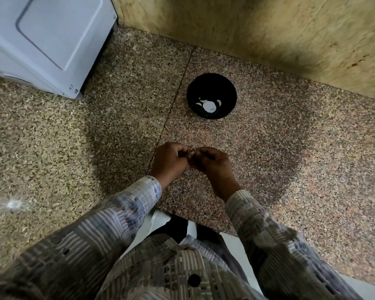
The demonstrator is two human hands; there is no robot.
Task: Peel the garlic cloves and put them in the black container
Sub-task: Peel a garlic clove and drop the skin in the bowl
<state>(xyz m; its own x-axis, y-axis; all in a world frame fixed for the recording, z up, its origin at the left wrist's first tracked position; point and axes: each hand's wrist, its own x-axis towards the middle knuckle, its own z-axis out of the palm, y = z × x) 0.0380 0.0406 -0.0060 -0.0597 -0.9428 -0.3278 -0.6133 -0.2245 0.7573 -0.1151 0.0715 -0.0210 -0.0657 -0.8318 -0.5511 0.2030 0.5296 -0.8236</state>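
Garlic clove [191, 150], mostly hidden, is held above the speckled stone counter [301, 152]. A tan wall [268, 29] bounds the counter at the rear, and a white appliance [43, 40] stands at far left. The black container [204, 85] sits on the counter beyond the hands, well apart from them, with several pale garlic pieces [209, 106] at its bottom. Left hand [170, 162] and right hand [213, 166], fingers curled, meet at the fingertips, both pinching the clove, which shows only as a pale sliver.
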